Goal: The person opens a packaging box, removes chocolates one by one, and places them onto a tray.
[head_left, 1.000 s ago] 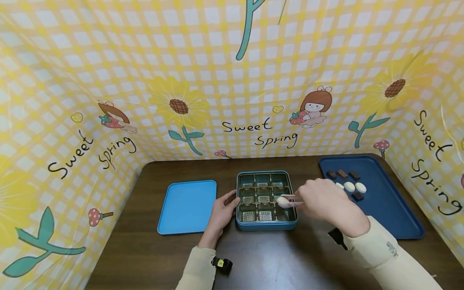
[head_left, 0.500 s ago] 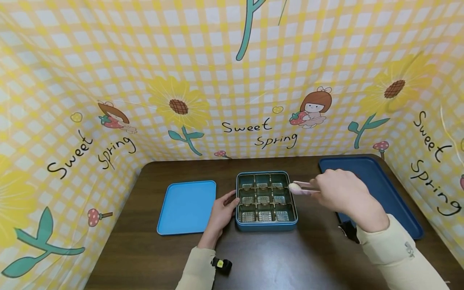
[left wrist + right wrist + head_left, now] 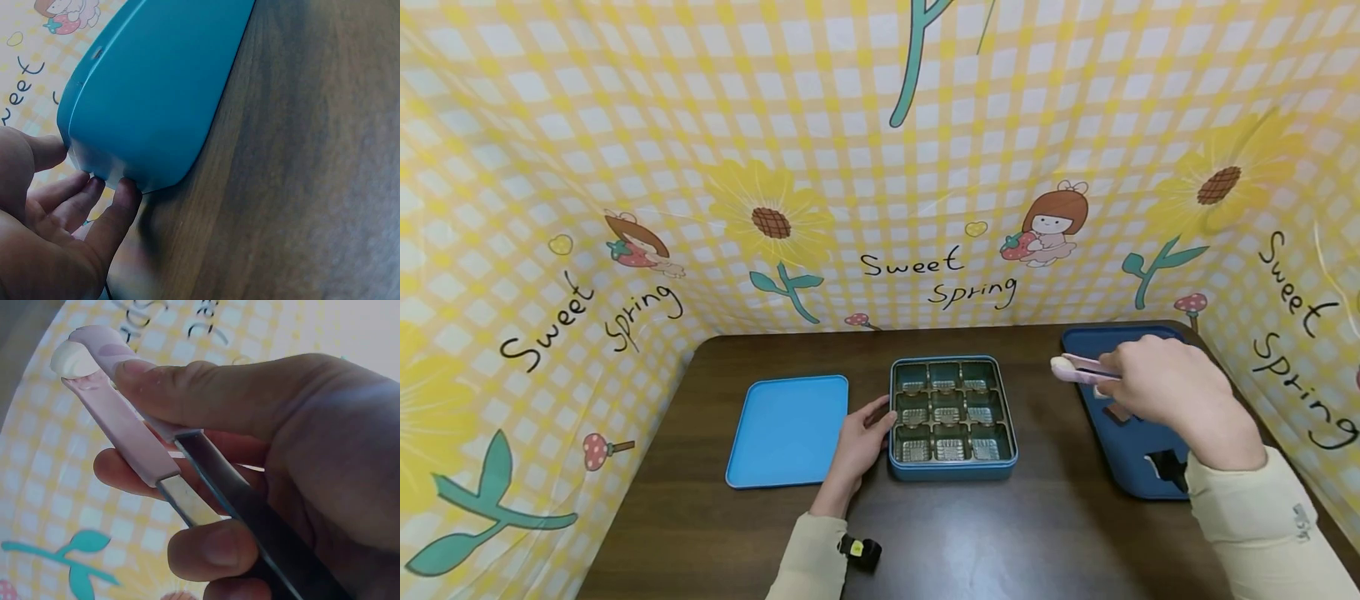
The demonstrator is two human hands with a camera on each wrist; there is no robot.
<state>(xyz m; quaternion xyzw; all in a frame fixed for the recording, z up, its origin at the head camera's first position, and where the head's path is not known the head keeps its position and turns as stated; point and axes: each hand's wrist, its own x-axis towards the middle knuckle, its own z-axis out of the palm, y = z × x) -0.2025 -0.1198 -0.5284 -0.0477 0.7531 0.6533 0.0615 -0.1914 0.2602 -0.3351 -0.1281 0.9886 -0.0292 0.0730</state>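
My right hand (image 3: 1168,387) grips tongs (image 3: 134,440) with pink tips and metal arms. Pinched between the tips is a white, rounded chocolate (image 3: 72,360), held up left of the dark blue tray (image 3: 1138,479) in the head view. A blue tin (image 3: 953,472) with a divided, see-through insert (image 3: 947,412) stands at the table's middle. My left hand (image 3: 859,442) rests at the tin's left side, its fingertips touching the wall near a corner in the left wrist view.
A light blue lid (image 3: 788,432) lies flat to the left of the tin. On the dark blue tray, a brown chocolate piece (image 3: 1118,412) shows below my right hand, which covers much of the tray. Patterned yellow cloth (image 3: 850,167) walls the table in.
My right hand has carried the tongs and white chocolate from over the tin's right compartments rightward, to the tray's left edge. My left hand has stayed at the tin.
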